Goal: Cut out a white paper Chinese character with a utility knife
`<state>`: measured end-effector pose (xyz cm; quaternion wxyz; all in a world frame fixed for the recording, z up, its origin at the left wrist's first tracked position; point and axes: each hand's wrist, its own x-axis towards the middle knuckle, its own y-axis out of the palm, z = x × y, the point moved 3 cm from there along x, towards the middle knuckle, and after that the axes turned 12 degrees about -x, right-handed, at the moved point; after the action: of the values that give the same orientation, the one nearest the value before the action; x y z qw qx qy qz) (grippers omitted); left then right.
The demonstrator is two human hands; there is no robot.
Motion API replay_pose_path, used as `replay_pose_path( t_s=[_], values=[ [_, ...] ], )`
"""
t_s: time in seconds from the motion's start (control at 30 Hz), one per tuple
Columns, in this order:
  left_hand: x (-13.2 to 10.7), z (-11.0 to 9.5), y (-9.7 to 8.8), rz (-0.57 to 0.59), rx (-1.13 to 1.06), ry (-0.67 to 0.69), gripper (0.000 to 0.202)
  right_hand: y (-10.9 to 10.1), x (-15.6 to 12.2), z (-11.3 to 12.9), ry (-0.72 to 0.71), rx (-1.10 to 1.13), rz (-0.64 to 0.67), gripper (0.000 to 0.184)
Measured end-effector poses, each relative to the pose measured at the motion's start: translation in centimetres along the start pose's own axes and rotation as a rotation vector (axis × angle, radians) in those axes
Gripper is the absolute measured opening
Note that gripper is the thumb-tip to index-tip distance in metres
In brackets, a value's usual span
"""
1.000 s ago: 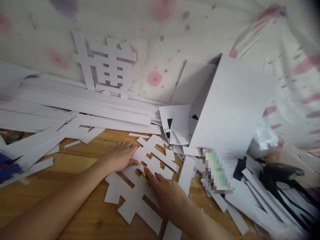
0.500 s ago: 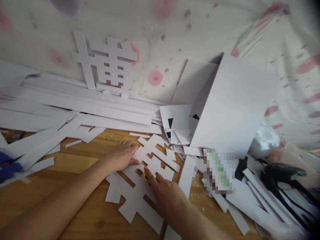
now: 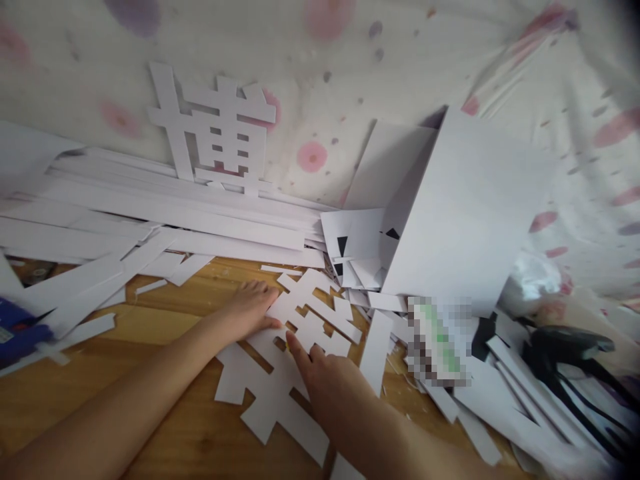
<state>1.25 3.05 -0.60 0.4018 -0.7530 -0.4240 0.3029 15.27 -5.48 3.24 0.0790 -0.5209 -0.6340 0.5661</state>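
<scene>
Left hand (image 3: pixel 250 310) flat, fingers spread, pressing on the upper left edge of the white paper cutout (image 3: pixel 287 360) lying on the wooden floor (image 3: pixel 170 400). Right hand (image 3: pixel 333 383) partly curled, index finger stretched toward 11 o'clock, tip planted on the cutout's middle; whether anything is held under it cannot be told. Cutout lying between both hands, stretching from 1 o'clock of the left hand down to 7 o'clock of the right. At 12 o'clock, a second paper character (image 3: pixel 215 130) leaning on flowered cloth (image 3: pixel 400 60), above a pile of long paper strips (image 3: pixel 150 213). At 2 o'clock, a large white sheet (image 3: pixel 465 207). At 3 o'clock, a black tool (image 3: pixel 565 343).
</scene>
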Motion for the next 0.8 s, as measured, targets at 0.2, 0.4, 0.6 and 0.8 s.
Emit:
replay_pose_path(
  t_s=[0.2, 0.4, 0.6, 0.8],
  values=[
    [0.0, 0.2, 0.1, -0.021, -0.003, -0.006, 0.032, -0.1, 0.1, 0.1, -0.018, 0.019, 0.040, 0.072],
    [-0.1, 0.1, -0.1, -0.036, -0.024, -0.003, 0.031, 0.5, -0.1, -0.1, -0.016, -0.003, -0.003, 0.074],
    [-0.2, -0.1, -0.2, -0.038, -0.042, -0.001, 0.033, 1.8, -0.5, -1.0, -0.040, 0.034, -0.003, 0.083],
    [-0.3, -0.2, -0.3, -0.036, -0.050, -0.012, 0.028, 3.1, -0.3, -0.8, -0.010, 0.098, -0.082, 0.077]
  ],
)
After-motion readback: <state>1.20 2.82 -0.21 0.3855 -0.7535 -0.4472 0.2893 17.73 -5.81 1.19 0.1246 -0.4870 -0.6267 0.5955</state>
